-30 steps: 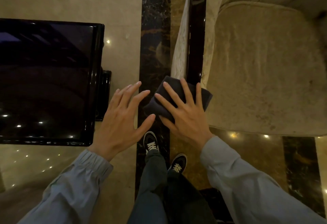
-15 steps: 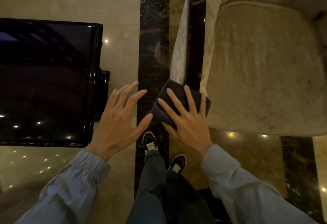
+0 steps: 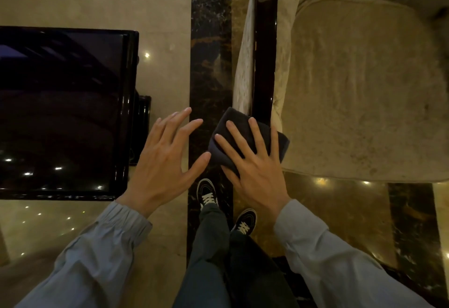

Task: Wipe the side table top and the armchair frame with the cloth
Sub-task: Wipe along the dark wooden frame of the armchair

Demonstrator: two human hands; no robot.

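Note:
A dark folded cloth (image 3: 233,123) lies over the near end of the armchair's glossy black arm rail (image 3: 264,47). My right hand (image 3: 255,161) presses flat on the cloth, fingers spread, covering its near half. My left hand (image 3: 165,161) hovers open and empty beside it, over the floor between the chair and the side table. The side table's shiny black square top (image 3: 63,103) is at the left. The beige velvet armchair seat (image 3: 359,84) fills the right.
The floor is polished beige marble with a dark marble strip (image 3: 209,40) running between table and chair. My feet in black sneakers (image 3: 207,194) stand on that strip. A lower black shelf edge (image 3: 143,127) juts from the table's right side.
My right hand and the cloth have slid a little toward me along the arm rail. My left hand has stayed almost still.

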